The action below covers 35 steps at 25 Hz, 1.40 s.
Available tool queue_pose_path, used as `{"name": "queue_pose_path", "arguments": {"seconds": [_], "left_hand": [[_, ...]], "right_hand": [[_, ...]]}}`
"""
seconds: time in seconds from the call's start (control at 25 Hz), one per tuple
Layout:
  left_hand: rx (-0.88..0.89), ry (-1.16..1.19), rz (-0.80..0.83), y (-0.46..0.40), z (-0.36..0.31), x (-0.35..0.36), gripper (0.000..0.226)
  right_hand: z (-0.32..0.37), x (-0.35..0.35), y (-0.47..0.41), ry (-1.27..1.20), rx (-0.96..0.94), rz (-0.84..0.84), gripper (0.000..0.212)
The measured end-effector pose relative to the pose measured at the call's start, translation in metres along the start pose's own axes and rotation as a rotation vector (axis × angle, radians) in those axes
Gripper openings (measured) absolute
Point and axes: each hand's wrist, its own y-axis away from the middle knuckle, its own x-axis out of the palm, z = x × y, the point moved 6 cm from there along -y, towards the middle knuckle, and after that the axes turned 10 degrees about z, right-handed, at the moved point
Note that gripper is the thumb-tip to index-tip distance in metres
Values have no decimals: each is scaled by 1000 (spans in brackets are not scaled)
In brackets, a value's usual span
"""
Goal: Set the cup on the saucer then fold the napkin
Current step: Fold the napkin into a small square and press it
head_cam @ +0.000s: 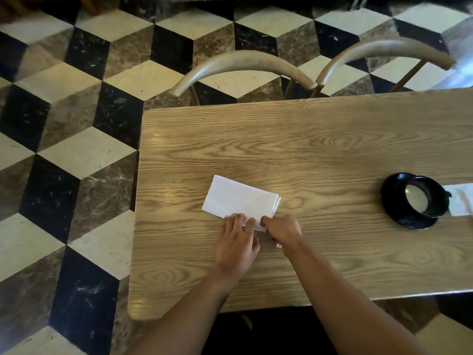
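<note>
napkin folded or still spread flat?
Folded. The napkin is a compact white rectangle with layered edges showing at its right end; both hands, left and right, are at its near edge.

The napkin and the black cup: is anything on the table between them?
No. In the head view, only bare wooden table lies between the napkin and the cup.

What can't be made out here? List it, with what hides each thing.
Head view only:
- Near edge of the napkin: covered by the left hand and right hand.
- Right hand's grip on it: the knuckles hide the fingertips.
- Cup on saucer: contents unreadable because of glare.
- White item behind the cup: cut off by the right edge.
</note>
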Motion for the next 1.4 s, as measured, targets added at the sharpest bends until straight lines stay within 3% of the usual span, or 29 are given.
{"name": "queue_pose_path", "arguments": {"seconds": [0.16, 0.36, 0.48, 0.6, 0.68, 0.76, 0.84, 0.96, 1.2, 1.4], "left_hand": [[4, 57, -57, 18, 6, -13, 42], [7, 194, -206, 39, 20, -33, 18], [-27, 230, -259, 49, 31, -38, 21], [-28, 222, -303, 57, 38, -37, 20], [-34, 256, -315, 59, 41, -35, 17], [-54, 306, -307, 61, 42, -36, 16], [-86, 352, -290, 63, 44, -38, 18], [-98, 410, -286, 65, 49, -41, 19], [-122, 503, -237, 75, 66, -42, 20], [-138, 539, -231, 80, 81, -42, 22]], "right_hand": [[-11, 17, 14, -180, 39, 129, 20], [-12, 35, 41, -176, -88, 320, 27], [-17, 26, 48, 210, -268, 167, 42], [-10, 16, 68, 471, -706, -155, 20], [-3, 16, 77, 622, -960, -207, 54], [4, 21, 72, 841, -1070, -150, 87], [11, 29, 62, 1038, -1125, -44, 97], [19, 41, 50, 1164, -1230, 124, 76], [35, 39, 49, 1015, -1480, 224, 23], [35, 41, 44, 943, -1353, 280, 28]]}}
